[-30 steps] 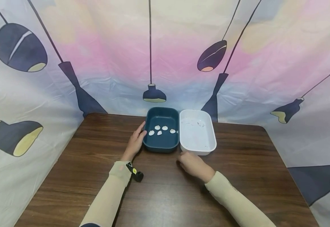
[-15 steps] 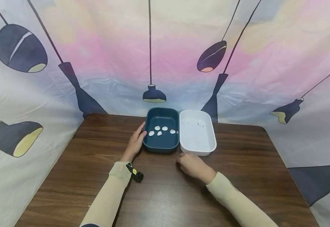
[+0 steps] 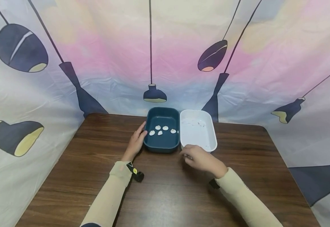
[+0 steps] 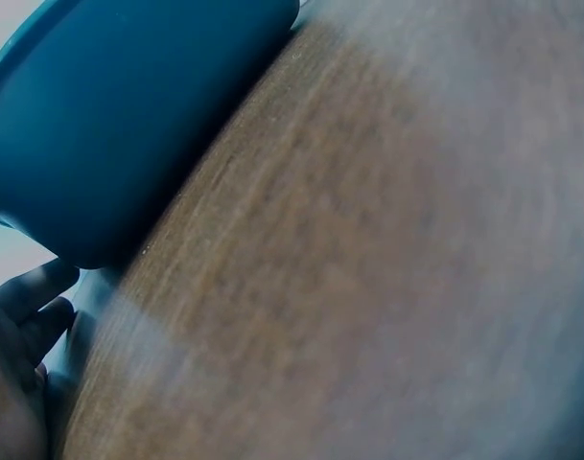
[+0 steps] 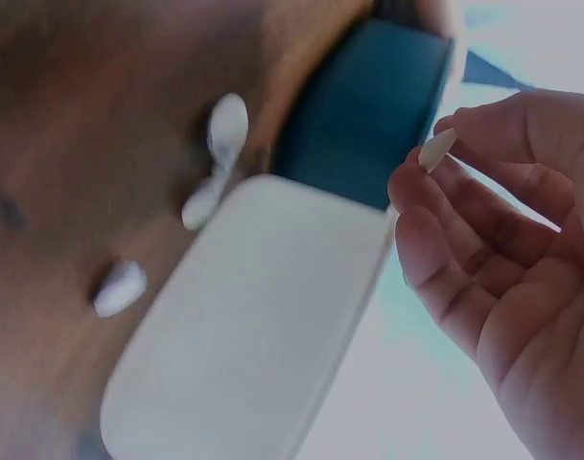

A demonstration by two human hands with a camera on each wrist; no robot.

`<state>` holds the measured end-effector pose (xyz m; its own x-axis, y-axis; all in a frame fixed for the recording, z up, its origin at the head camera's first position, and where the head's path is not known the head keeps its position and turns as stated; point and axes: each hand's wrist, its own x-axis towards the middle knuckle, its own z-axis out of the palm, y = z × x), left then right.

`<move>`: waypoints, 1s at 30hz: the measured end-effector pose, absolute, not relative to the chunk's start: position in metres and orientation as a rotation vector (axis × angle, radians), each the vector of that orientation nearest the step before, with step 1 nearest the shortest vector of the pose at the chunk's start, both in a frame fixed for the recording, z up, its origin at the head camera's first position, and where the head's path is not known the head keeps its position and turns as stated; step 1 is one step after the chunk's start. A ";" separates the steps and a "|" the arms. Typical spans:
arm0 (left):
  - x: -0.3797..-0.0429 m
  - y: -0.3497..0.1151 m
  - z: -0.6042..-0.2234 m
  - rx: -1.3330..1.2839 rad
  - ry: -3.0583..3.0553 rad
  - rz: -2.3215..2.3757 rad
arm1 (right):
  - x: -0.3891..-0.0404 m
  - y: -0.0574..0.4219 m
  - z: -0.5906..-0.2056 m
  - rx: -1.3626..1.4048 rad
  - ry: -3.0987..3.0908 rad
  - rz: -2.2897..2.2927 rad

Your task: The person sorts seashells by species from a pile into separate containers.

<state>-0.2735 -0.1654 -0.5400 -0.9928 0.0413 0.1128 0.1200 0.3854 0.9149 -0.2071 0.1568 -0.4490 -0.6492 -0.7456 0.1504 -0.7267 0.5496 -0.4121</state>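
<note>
My left hand (image 3: 136, 142) rests against the left side of the dark teal tray (image 3: 160, 148), fingers fairly straight along its wall; the left wrist view shows fingers (image 4: 42, 287) beside the tray's lower corner. Inside the teal tray lie several small white shell-like pieces (image 3: 160, 133). Between thumb and fingertips, my right hand (image 5: 522, 230) pinches one small pale shell-like piece (image 5: 437, 149). In the head view this hand hovers by the near edge of the white tray (image 3: 197, 129), and the piece is hidden.
Both trays stand side by side at the back of the wooden table (image 3: 165, 195), before a patterned cloth (image 3: 111, 47). Dark specks dot the white tray's floor. The right wrist view shows more white pieces (image 5: 121, 287) on the table beside the white tray.
My right hand has risen and shifted slightly right from the tabletop, up over the white tray's near edge. My left hand and both trays have stayed in place.
</note>
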 end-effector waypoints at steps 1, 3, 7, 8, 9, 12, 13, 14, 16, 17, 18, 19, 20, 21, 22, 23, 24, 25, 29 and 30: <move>-0.273 -0.166 -0.540 -0.152 -2.553 -1.698 | -0.209 0.159 -0.447 -1.307 2.740 -0.701; -0.274 -0.166 -0.540 -0.157 -2.550 -1.698 | -0.214 0.162 -0.444 -1.326 2.768 -0.714; -0.275 -0.167 -0.538 -0.148 -2.549 -1.695 | -0.227 0.163 -0.439 -1.328 2.851 -0.727; -0.275 -0.167 -0.538 -0.148 -2.551 -1.690 | -0.230 0.163 -0.438 -1.318 2.872 -0.733; -0.275 -0.167 -0.538 -0.149 -2.551 -1.688 | -0.233 0.163 -0.437 -1.307 2.888 -0.740; -0.275 -0.167 -0.539 -0.151 -2.559 -1.682 | -0.243 0.163 -0.438 -1.284 2.926 -0.732; -0.275 -0.167 -0.540 -0.150 -2.559 -1.682 | -0.246 0.163 -0.439 -1.279 2.930 -0.729; -0.275 -0.166 -0.540 -0.151 -2.558 -1.682 | -0.250 0.164 -0.439 -1.271 2.931 -0.725; -0.275 -0.166 -0.540 -0.147 -2.552 -1.683 | -0.257 0.164 -0.442 -1.255 2.934 -0.702; -0.274 -0.166 -0.540 -0.147 -2.548 -1.685 | -0.261 0.165 -0.444 -1.238 2.935 -0.690; -0.274 -0.166 -0.540 -0.146 -2.546 -1.685 | -0.264 0.166 -0.446 -1.218 2.935 -0.677; -0.274 -0.166 -0.540 -0.149 -2.546 -1.684 | -0.268 0.166 -0.447 -1.198 2.932 -0.667; -0.274 -0.165 -0.540 -0.151 -2.545 -1.683 | -0.271 0.167 -0.448 -1.177 2.928 -0.656; -0.274 -0.165 -0.540 -0.153 -2.544 -1.682 | -0.274 0.168 -0.450 -1.159 2.925 -0.643; -0.274 -0.165 -0.540 -0.154 -2.542 -1.683 | -0.277 0.169 -0.451 -1.145 2.924 -0.629; -0.274 -0.165 -0.540 -0.156 -2.542 -1.684 | -0.279 0.169 -0.452 -1.134 2.920 -0.619; -0.274 -0.165 -0.540 -0.154 -2.542 -1.683 | -0.281 0.170 -0.452 -1.127 2.912 -0.614; -0.274 -0.165 -0.540 -0.155 -2.541 -1.684 | -0.283 0.171 -0.453 -1.123 2.904 -0.612; -0.274 -0.165 -0.539 -0.157 -2.543 -1.694 | -0.290 0.171 -0.455 -1.112 2.869 -0.584; -0.274 -0.165 -0.539 -0.158 -2.542 -1.698 | -0.291 0.170 -0.454 -1.100 2.855 -0.577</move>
<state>-0.2740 -0.1646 -0.5394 -0.9914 0.0407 0.1240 0.1301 0.3805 0.9156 -0.2910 0.1700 -0.4545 -0.7498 -0.6532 0.1055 -0.6428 0.6815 -0.3498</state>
